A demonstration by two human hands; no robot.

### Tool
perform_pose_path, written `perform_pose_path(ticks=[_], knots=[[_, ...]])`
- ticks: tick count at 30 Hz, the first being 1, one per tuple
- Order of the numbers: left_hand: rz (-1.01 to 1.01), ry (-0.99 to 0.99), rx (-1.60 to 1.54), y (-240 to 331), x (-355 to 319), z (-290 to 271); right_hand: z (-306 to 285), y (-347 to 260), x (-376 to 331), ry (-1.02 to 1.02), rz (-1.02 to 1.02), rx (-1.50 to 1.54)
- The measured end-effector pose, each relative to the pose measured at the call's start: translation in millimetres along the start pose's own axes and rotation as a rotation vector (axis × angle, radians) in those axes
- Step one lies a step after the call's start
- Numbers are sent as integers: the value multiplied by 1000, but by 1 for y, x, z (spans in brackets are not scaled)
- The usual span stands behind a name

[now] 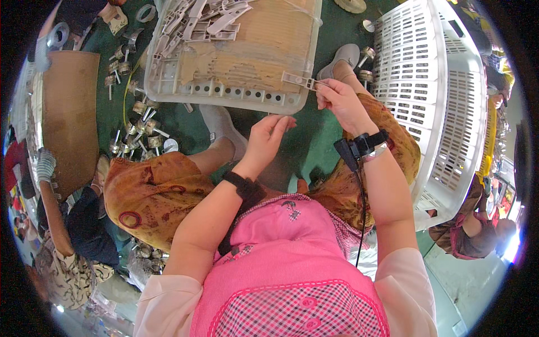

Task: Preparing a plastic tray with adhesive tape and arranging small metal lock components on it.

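Note:
My right hand (pixel 341 103) pinches a flat, pale plastic frame piece (pixel 298 80) by one end. The piece sticks out leftward over the near right corner of a white plastic crate (pixel 224 99), which has worn cardboard (pixel 247 62) on top. Just off the crate's near edge, my left hand (pixel 266 137) has its thumb and fingers drawn together; whatever is between them, if anything, is hidden. At the far left of the cardboard lies a heap of similar pale plastic pieces (pixel 193 25).
Tall white slotted baskets (pixel 407 73) stand close on my right. Several metal cups with stems (pixel 140 126) litter the green floor to my left, beside a brown board (pixel 70 121). A person in a patterned top (pixel 67 275) sits at the left; another person (pixel 474 230) is at the right.

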State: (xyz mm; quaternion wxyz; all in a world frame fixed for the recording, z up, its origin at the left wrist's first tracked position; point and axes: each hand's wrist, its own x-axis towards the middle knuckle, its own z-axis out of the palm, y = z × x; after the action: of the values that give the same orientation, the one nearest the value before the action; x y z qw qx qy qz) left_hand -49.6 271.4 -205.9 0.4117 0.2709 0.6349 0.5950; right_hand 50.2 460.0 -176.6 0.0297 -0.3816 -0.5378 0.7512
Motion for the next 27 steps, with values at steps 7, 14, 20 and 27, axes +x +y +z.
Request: perform_pose_path(ticks=[7,14,20,27], knots=[[19,-9,27,5,0,0,-3,-3,-4,34,-62,164],[9,-26,27,5,0,1,-3,0,-5,25,-51,114],[23,-19,49,1,1,0,-3,1,-4,1,-20,99],[-6,-53,47,3,0,-1,0,0,-5,-10,-2,75]])
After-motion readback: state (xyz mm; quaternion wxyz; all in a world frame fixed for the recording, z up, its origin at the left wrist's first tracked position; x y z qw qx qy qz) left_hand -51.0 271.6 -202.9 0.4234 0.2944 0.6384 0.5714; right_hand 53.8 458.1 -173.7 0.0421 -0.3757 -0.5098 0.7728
